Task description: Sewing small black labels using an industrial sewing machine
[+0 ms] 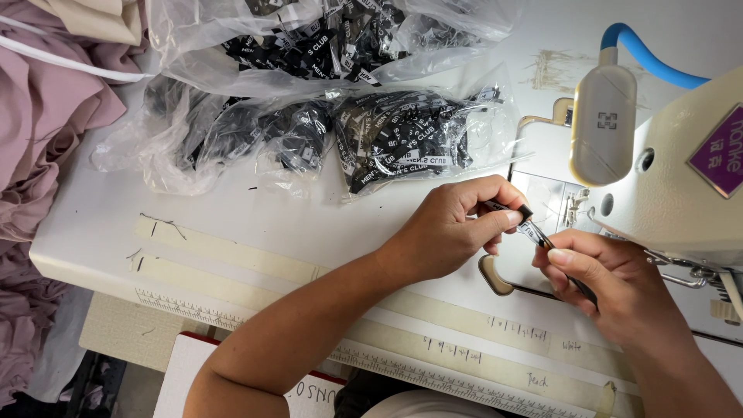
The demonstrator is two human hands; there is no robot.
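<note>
My left hand [457, 228] pinches a small black woven label [520, 214] between thumb and fingers, just in front of the sewing machine. Close beside it, my right hand [611, 286] grips a thin dark tool [559, 263], perhaps tweezers, whose tip touches the label. Both hands hover over the machine's metal plate [542, 193] on the white table [255, 224].
Clear plastic bags of black labels [402, 139] lie at the back of the table. A cream sewing machine [681, 186] with a white lamp on a blue neck [604, 124] stands right. Mauve fabric [39, 155] is heaped at the left. Taped paper rulers [433, 340] run along the front edge.
</note>
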